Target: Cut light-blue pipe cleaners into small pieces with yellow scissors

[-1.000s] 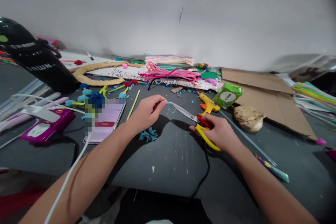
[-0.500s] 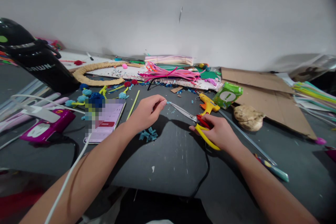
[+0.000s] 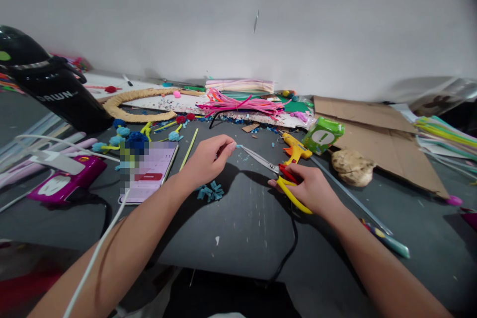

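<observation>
My left hand [image 3: 206,159] pinches a small light-blue strip [image 3: 239,146] between thumb and fingertips; most of the strip is hidden by the fingers. From the right, the tips of a pair of scissors [image 3: 265,163] reach the strip's exposed end, their blades nearly together. The scissors have a red and a yellow handle, and my right hand [image 3: 315,188] is closed around these. On the dark table below my left hand lies a small pile of cut blue pieces [image 3: 210,191]. Tiny blue scraps [image 3: 244,159] are scattered under the blades.
A yellow glue gun [image 3: 295,148], a green packet [image 3: 324,135] and a pale lump [image 3: 352,166] lie beyond my right hand. A phone [image 3: 164,164], blue pompoms [image 3: 137,142] and a black bottle [image 3: 55,84] are at left. Pink pipe cleaners [image 3: 242,104] lie at the back.
</observation>
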`<state>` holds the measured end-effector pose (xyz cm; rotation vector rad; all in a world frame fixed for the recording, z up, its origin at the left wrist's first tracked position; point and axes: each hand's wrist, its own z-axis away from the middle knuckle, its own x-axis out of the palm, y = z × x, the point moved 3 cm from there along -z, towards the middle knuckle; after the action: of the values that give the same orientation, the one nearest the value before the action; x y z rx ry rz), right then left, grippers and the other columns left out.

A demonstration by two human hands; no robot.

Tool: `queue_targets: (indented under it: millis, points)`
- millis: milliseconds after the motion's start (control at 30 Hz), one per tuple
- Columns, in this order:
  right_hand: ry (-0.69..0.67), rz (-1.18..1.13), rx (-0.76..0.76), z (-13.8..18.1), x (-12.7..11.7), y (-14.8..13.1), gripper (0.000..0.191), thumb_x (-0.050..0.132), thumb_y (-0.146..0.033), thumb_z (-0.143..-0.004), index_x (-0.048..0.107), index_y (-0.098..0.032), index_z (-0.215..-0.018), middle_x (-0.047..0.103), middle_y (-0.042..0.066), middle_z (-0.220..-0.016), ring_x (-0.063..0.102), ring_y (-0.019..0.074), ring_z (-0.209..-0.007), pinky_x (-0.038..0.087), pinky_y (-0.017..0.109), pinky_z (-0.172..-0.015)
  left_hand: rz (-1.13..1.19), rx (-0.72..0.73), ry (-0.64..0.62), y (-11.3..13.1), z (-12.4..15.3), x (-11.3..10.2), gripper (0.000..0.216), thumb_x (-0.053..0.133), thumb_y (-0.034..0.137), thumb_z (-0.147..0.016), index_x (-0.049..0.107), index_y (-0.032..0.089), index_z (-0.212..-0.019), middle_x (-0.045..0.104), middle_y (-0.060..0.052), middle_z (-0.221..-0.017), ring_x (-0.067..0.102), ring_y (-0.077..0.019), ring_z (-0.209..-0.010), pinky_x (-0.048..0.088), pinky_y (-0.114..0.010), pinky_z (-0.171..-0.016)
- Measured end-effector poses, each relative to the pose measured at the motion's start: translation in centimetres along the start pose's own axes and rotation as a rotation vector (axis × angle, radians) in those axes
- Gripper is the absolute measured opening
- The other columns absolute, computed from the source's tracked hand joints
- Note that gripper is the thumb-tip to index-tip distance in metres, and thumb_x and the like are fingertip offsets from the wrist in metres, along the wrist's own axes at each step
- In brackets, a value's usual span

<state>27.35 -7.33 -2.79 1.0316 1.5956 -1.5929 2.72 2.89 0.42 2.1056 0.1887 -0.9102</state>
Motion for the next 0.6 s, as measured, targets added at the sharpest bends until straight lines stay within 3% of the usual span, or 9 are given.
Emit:
queue_targets:
  millis: [600]
  points:
    - [0.022, 0.016, -0.012, -0.05, 0.2, -0.02, 0.041, 0.067, -0.055, -0.072, 0.045, -0.022, -0.064, 0.051, -0.002, -0.057, 0.042, 0.0125, -0.055, 0.031, 0.024, -0.051, 0.063, -0.013, -0.009, -0.25, -0.04, 0.05, 0.02, 0.049, 0.03, -0.096, 0.06, 0.016, -0.088, 0.059, 0.001, -0.073, 0.051, -0.0101, -0.064, 0.038, -0.022, -0.06]
